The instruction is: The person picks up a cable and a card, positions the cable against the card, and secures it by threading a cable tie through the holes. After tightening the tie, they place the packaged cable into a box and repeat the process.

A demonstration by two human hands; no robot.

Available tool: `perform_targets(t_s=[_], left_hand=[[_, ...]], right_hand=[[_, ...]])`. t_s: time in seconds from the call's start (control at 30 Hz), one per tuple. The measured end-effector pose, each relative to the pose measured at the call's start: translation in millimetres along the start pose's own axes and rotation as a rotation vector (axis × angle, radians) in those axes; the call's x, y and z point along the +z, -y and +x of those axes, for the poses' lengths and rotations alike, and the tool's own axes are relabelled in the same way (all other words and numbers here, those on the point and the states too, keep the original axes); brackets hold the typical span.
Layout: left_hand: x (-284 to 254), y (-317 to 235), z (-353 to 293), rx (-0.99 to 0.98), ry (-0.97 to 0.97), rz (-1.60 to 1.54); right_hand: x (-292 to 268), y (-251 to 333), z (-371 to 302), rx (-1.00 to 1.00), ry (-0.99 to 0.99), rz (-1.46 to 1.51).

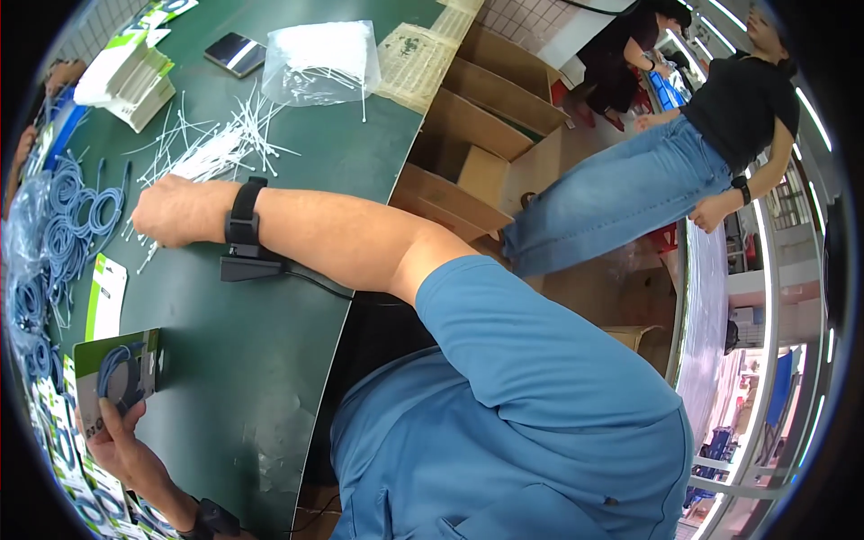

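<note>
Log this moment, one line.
left hand: holds card with blue cable | right hand: at white ties | nearby: phone

1. On the green-and-grey card [90,387] in the left hand [124,450], I can see a few bold dark letters, turned askew.
2. The yellowed paper [414,67] at the far right of the surface [243,369] carries small print, too blurred to read.
3. Green-and-white packages [67,441] along the near left: markings too small to make out.
</note>
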State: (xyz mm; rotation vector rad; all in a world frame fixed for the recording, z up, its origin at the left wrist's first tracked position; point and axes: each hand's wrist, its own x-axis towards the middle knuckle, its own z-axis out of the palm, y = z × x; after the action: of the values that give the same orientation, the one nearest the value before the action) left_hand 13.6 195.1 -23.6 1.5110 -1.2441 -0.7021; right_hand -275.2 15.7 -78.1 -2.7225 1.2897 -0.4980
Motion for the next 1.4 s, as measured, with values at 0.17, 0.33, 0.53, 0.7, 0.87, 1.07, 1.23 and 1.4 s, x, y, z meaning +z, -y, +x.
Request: perform_targets(t_s=[0.17, 0.33, 0.53, 0.7, 0.87, 1.07, 1.23, 1.4], left_hand=[[8.8, -10.9, -9.0, 0.177, 0.156, 0.097], [8.1, -18.2, -14.1, 0.204, 0.205, 0.129], [26.0, -16.8, -23.2, 0.303, 0.142, -0.075], [24.7, -34.1, -22.0, 0.78, 0.073, 0.037], [12.3, -32.6, -15.3, 0.866, 0.015, 0.136], [15.7, -13.8, -1.3, 0.823, -0.003, 0.123], [17.3, -7.8, 3.7, 0.854, -0.008, 0.173], [18.3, -6.8, 7.5, 0.892, -0.025, 0.228]], right_hand=[[3.9, 3.7, -2.1, -0.08, -0.051, -0.06], [-1.1, 6.9, 2.0, -0.046, -0.069, -0.043], [-6.8, -4.1, -1.1, -0.008, -0.05, -0.047], [-15.7, -1.6, -4.5, -0.123, -0.387, 0.285], [-32.1, 25.3, -2.3, -0.093, -0.463, 0.429], [-46.8, 60.1, -11.3, 0.058, -0.308, 0.96], [-40.5, 69.6, -12.8, -0.126, -0.338, 1.069], [-47.2, 71.9, -10.9, -0.517, -0.542, 0.696]])
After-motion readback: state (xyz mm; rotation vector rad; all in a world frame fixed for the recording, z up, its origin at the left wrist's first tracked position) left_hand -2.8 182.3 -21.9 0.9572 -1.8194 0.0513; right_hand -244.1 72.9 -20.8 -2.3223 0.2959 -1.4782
